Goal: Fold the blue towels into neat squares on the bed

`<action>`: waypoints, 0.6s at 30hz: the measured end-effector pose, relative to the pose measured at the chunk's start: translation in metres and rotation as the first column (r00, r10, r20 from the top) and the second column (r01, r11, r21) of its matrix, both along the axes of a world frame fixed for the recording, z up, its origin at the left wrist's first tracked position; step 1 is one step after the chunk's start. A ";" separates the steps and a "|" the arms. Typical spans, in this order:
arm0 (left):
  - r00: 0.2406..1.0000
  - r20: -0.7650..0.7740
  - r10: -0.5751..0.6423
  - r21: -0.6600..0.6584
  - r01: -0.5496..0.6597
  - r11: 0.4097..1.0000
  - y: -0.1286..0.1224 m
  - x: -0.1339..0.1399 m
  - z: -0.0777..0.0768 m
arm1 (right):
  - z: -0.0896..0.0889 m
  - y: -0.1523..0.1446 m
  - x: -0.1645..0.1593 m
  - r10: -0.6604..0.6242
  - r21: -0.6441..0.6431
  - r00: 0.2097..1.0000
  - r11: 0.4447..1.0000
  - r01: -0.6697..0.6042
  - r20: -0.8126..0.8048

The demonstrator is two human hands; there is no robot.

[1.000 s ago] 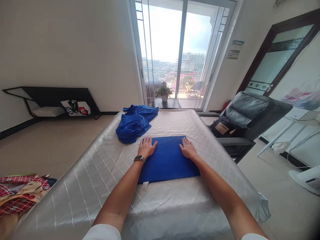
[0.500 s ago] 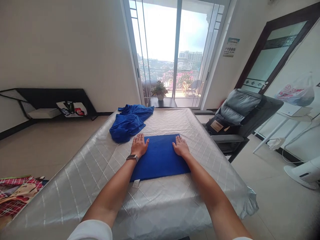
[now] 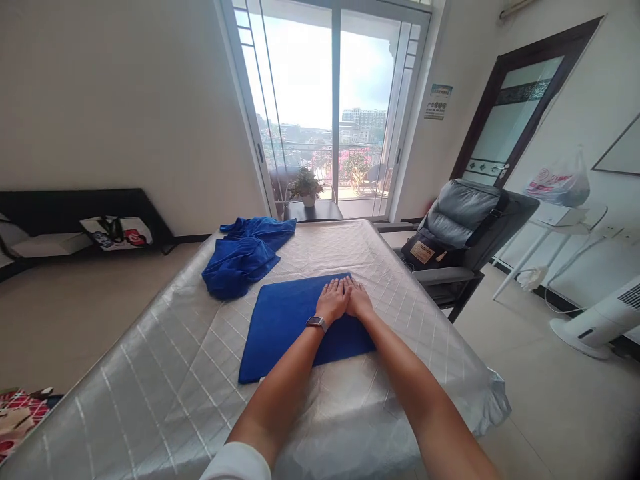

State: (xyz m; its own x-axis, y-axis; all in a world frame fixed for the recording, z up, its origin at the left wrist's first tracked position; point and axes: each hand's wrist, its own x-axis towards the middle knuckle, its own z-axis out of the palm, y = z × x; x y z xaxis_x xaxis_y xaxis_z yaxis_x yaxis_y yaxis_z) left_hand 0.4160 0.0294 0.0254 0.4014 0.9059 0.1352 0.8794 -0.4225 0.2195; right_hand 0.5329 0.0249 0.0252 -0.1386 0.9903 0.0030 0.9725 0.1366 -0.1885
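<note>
A tabletop under a silver quilted cover carries a folded blue towel, lying flat near its middle. A crumpled blue cloth sits just beyond the towel's far left corner. Both hands, left hand and right hand, rest side by side, touching, palms flat with fingers extended on the towel's far right portion, gripping nothing.

Two blue towels, one bed, one chair, one potted plant
</note>
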 end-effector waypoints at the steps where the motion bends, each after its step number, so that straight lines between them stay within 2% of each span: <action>1: 1.000 -0.002 0.019 -0.010 -0.019 1.000 0.000 -0.005 -0.001 | 0.000 0.000 0.000 -0.011 0.001 1.000 1.000 0.011 -0.009; 5: 0.993 -0.032 0.116 -0.049 -0.118 0.992 0.001 -0.046 0.001 | 0.002 0.002 -0.004 -0.049 -0.003 0.998 0.999 0.049 -0.038; 9: 0.972 -0.072 0.223 -0.068 -0.228 0.971 -0.003 -0.111 -0.001 | 0.004 0.003 -0.005 -0.058 -0.013 0.997 0.998 0.058 -0.042; 13: 0.933 -0.094 0.347 -0.026 -0.351 0.936 -0.015 -0.178 -0.008 | 0.006 0.002 -0.005 -0.057 -0.025 0.998 0.998 0.057 -0.020; 15: 0.913 -0.095 0.396 -0.016 -0.399 0.917 -0.023 -0.199 -0.011 | 0.008 0.000 -0.006 -0.058 -0.014 0.998 0.998 0.058 -0.001; 18: 0.906 -0.101 0.411 -0.012 -0.414 0.910 -0.031 -0.212 -0.012 | 0.015 -0.008 -0.010 -0.078 0.087 0.996 0.993 0.075 0.033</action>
State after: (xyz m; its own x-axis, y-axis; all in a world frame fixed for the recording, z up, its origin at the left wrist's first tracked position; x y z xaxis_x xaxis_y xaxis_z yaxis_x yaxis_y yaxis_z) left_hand 0.2039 -0.0012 0.0138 0.0001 0.9965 0.0833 0.9908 -0.0114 0.1351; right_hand 0.5234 0.0170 0.0404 -0.0639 0.9943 0.0849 0.9867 0.0757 -0.1440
